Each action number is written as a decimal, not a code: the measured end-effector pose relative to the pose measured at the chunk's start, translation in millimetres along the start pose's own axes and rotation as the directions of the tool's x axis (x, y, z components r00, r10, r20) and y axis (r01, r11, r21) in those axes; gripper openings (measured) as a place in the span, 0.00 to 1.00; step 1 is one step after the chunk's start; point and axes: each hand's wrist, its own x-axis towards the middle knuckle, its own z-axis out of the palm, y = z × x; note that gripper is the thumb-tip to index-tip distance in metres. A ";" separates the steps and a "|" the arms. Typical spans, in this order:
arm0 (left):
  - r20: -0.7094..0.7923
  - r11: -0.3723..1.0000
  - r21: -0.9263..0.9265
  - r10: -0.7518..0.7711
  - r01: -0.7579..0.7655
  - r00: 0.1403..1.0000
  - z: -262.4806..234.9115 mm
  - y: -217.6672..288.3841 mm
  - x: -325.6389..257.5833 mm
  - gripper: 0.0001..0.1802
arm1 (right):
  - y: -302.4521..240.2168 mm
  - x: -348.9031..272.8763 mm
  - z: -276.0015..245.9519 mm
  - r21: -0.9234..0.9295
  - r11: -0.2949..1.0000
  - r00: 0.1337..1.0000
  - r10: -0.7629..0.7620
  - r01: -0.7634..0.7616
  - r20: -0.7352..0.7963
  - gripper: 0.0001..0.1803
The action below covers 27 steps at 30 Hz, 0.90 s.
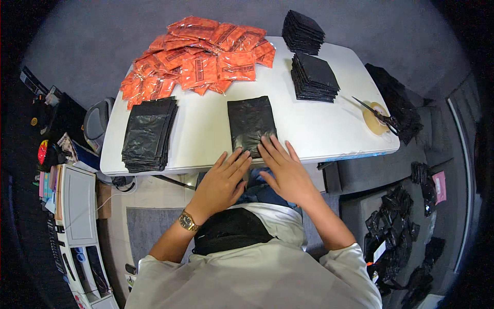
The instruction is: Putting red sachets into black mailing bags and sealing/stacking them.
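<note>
A single black plastic mailer bag (251,118) lies flat on the white table (200,139) in front of me, its near end close to the front edge. My left hand (222,180) touches its near left corner with fingers stretched out. Across its near right part rests my right hand (286,174), fingers spread and pressing lightly on the plastic. Neither hand grips anything. To the left sits a stack of black bags (148,135). Behind it spreads a heap of orange packets in clear plastic (199,69).
Two neat stacks of black packages stand at the back right, one nearer (315,77) and one farther (302,32). Scissors (383,119) lie over a tape roll (374,122) near the right edge. More black bags (393,226) cover the grey sofa; a white cabinet (77,206) stands left.
</note>
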 end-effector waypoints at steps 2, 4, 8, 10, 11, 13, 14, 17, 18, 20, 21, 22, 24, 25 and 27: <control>-0.004 1.000 -0.001 -0.013 0.013 1.000 -0.7 -1.6 -6.1 0.35 | 4.5 -11.9 -5.1 0.023 0.998 0.999 0.052 -0.052 -0.011 0.36; -0.026 1.000 -0.022 -0.004 0.003 1.000 -4.1 -6.5 -10.2 0.35 | 6.4 -19.6 -10.7 0.034 0.997 0.997 0.072 -0.072 -0.008 0.36; -0.056 0.981 -0.165 -0.110 0.100 0.992 -11.7 -3.8 5.0 0.34 | -0.5 -11.8 -22.4 0.096 0.988 0.992 0.124 -0.122 -0.016 0.35; -0.112 0.988 -0.124 -0.111 0.097 0.988 -7.9 -8.4 27.0 0.34 | 1.4 3.5 -18.1 0.131 0.986 0.992 0.108 -0.099 -0.062 0.35; -0.163 0.992 -0.086 -0.109 0.096 0.981 -3.9 -12.2 39.1 0.35 | 4.1 13.1 -13.8 0.166 0.983 0.990 0.098 -0.079 -0.105 0.35; -0.135 0.990 -0.004 -0.137 0.138 0.981 5.5 -21.3 61.0 0.38 | 14.2 39.8 -2.7 0.131 0.988 0.986 0.098 -0.081 -0.133 0.35; -0.109 0.982 0.074 -0.166 0.174 0.980 10.5 -25.2 70.1 0.41 | 19.5 51.0 2.2 0.093 0.992 0.982 0.102 -0.088 -0.159 0.36; -0.078 0.975 0.099 -0.191 0.198 0.978 25.7 -40.4 86.3 0.48 | 32.5 76.0 20.2 0.039 0.995 0.990 0.094 -0.091 -0.105 0.37; -0.079 0.975 0.100 -0.190 0.198 0.979 26.2 -43.2 88.0 0.48 | 34.3 78.9 22.1 0.038 0.995 0.990 0.094 -0.090 -0.106 0.37; -0.036 0.967 0.127 -0.218 0.221 0.975 27.9 -48.4 89.1 0.50 | 37.5 81.6 26.2 0.027 0.992 0.993 0.122 -0.122 0.002 0.39; -0.034 0.967 0.125 -0.220 0.223 0.975 28.3 -48.8 89.0 0.50 | 37.4 81.0 26.8 0.028 0.992 0.992 0.123 -0.123 0.005 0.39; -0.035 0.966 0.134 -0.217 0.220 0.976 29.0 -49.1 88.3 0.50 | 36.8 79.7 27.0 0.023 0.993 0.993 0.118 -0.118 0.003 0.39; -0.031 0.966 0.139 -0.218 0.220 0.976 29.3 -48.6 87.7 0.50 | 38.0 78.6 28.6 0.020 0.993 0.993 0.114 -0.115 0.008 0.40; -0.021 0.963 0.150 -0.222 0.222 0.975 28.5 -48.1 89.6 0.50 | 40.2 79.9 29.1 0.013 0.993 0.994 0.113 -0.113 0.009 0.40; -0.011 0.961 0.160 -0.227 0.226 0.974 28.2 -48.6 90.3 0.51 | 41.5 81.4 29.8 0.006 0.994 0.994 0.111 -0.111 0.012 0.40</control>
